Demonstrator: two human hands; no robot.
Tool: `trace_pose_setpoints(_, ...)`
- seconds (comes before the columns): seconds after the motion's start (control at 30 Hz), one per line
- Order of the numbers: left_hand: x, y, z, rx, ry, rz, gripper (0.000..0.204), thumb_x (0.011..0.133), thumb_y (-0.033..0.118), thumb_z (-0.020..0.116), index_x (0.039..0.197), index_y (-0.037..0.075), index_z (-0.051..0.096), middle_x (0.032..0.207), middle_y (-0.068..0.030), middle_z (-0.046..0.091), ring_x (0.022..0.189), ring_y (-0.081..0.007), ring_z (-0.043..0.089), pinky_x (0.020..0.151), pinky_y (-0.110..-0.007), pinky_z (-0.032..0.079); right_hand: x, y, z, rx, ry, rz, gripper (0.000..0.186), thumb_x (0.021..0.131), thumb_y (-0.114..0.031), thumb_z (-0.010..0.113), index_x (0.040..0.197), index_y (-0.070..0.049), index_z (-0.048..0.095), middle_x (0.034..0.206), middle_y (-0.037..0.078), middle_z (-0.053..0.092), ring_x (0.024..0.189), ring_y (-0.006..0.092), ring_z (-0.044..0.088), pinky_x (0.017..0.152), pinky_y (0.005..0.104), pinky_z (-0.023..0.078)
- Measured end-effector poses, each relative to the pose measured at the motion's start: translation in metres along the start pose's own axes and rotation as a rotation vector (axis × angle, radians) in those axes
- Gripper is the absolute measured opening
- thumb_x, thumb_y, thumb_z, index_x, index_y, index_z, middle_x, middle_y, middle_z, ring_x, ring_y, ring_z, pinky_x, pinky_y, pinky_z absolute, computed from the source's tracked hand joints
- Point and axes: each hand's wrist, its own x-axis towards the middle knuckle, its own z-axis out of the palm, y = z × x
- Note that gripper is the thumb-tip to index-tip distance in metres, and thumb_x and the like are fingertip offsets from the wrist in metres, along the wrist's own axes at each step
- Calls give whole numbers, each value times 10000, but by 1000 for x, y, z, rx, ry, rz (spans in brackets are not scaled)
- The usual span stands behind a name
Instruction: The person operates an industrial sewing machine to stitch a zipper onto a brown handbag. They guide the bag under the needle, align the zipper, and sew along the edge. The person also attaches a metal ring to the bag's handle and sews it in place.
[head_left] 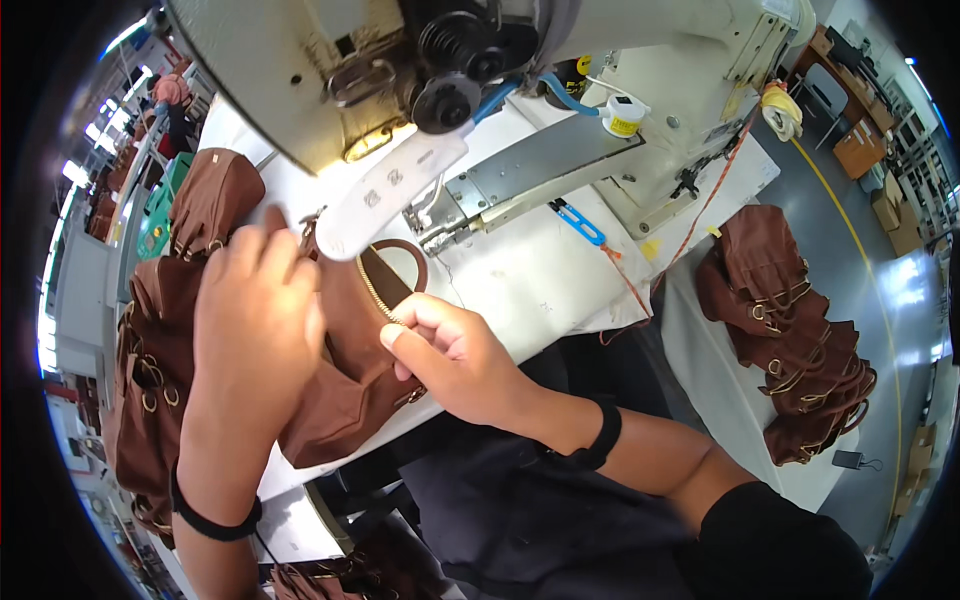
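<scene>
A brown bag (340,400) with a handle and a gold zipper lies on the white sewing table (515,300), beneath the machine. My right hand (450,365) is closed on the bag's zipper edge, thumb and fingers pinched. My left hand (260,330) is over the bag's left part; its bent fingers are motion-smeared, so their grip is unclear. The sewing machine head (300,70) stands above, with a pale plate (390,190) hanging just over the bag and a metal bed (530,165) behind.
Brown bags are piled at left (145,400) and on a side surface at right (780,340). A blue cutter (575,222) lies by the machine. A person (172,95) works in the distance. Boxes (890,210) line the right aisle.
</scene>
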Motion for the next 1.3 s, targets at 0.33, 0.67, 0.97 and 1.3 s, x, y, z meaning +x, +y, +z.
trace_pose_setpoints(0.33, 31, -24, 40, -67, 27, 90, 282, 838, 132, 624, 1098, 50, 695, 928, -111, 705, 1029, -260, 667, 1175, -477, 406, 10, 4, 9, 111, 37, -32, 136, 1101, -177, 579, 1056, -54, 621, 853, -46, 591, 779, 13, 545, 708, 197, 449)
trace_pose_setpoints(0.67, -46, 105, 11, -234, -50, -480, 851, 856, 421, 792, 1555, 61, 466, 1586, -113, 502, 1534, -384, 369, 1280, -605, 141, 13, -8, -2, 94, 135, -27, 193, 1098, -219, 588, 1080, -35, 641, 813, -18, 632, 700, 21, 536, 607, 215, 442)
trace_pose_setpoints(0.97, -16, 101, 46, -400, 174, -472, 751, 763, 20, 701, 1497, 72, 555, 1504, -97, 557, 1326, -373, 514, 1134, -496, 405, 20, -12, -20, 295, 234, -80, 178, 1094, -166, 579, 1086, -6, 654, 888, 14, 650, 809, 71, 599, 764, 248, 524)
trace_pose_setpoints(1.3, -8, 96, 68, -374, 327, -398, 671, 753, -30, 704, 1414, 5, 601, 1426, -88, 646, 1204, -374, 558, 1068, -455, 447, 19, -37, -33, 188, 241, -23, 264, 1084, -171, 584, 1174, 55, 688, 984, 124, 765, 914, 169, 749, 869, 324, 619)
